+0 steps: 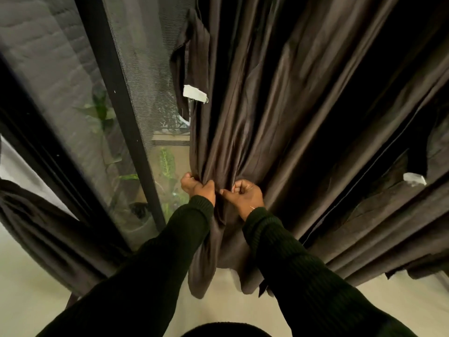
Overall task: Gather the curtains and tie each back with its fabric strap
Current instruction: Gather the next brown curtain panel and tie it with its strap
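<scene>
- Far left: a second dark curtain (36,222) hangs loose, bottom spread toward the floor (29,283). No strap shows round it. Judged not yet tied.
- Left of centre: a black door frame (124,122) and mesh screen (145,57), with green plants (167,161) outside behind the glass.
- Upper centre: a strip of matching fabric, probably the strap (194,57), hangs at the edge of the main curtain (267,105) with a white tag (195,93) at its lower part. It hangs free and is wrapped round nothing.
- Centre: the left hand (196,188) has its fingers curled round the curtain's left edge, gripping the bunched fabric.
- Just beside it, the right hand (245,195) pinches folds of the same curtain, fingers closed on the cloth. The two hands nearly touch.
- Progress: gathering is under way, with only the left part of this curtain drawn in. Judged an early stage, with gathering to finish and both ties left to do.
- Right: loose pleats fan out wide, ungathered. A second white tag (414,178) sits among them, near a dark seam.
- Hidden or unclear: the fingertips are buried in cloth. Whether the right-hand pleats are a separate panel cannot be told. The rail, any wall hook and the strap's top fixing are cut off.
</scene>
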